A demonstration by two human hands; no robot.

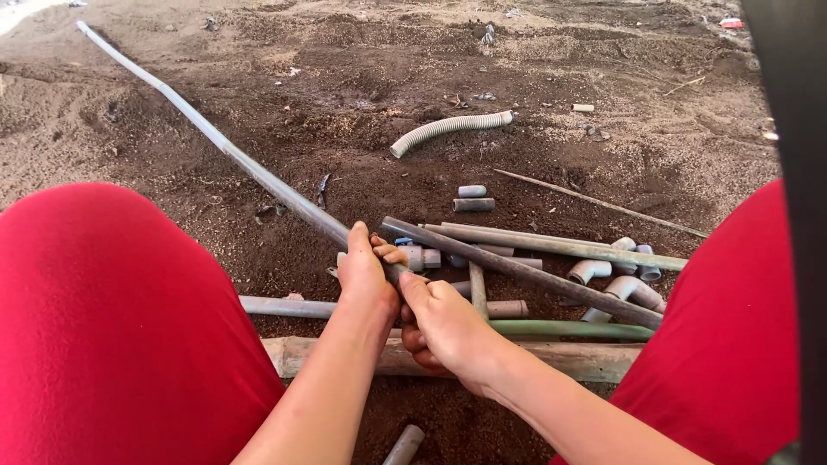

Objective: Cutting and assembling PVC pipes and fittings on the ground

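Between the two red knees, low over the dirt, both hands meet on a long grey pipe (258, 176). That pipe runs from the hands away to the far left across the ground, lying flat on the soil along most of its length and lifted slightly at the near end. The left hand (366, 275) wraps the pipe's near end, its grip clamped on it with the fingers curled over the top. The right hand (444, 327) sits just beside the left, touching it, its grip also closed around the pipe end or a fitting there; which of the two is hard to tell, since the fingers hide the joint.

Just right of the pipe's near end lies a dark pipe (525, 274), slanting away to the right, and beyond it a pale pipe (560, 245) crossing the same pile. Grey elbows (620, 280) lie near the right ends of these. A green pipe (568, 329) lies under the right hand's side, and a wooden pole (594, 360) rests nearest the knees, below the hands. Two short couplings (473, 198) sit on the soil beyond the pipe end, and farther off a corrugated hose (448, 129) curves across the dirt. One stub of pipe (403, 445) lies near the forearms.
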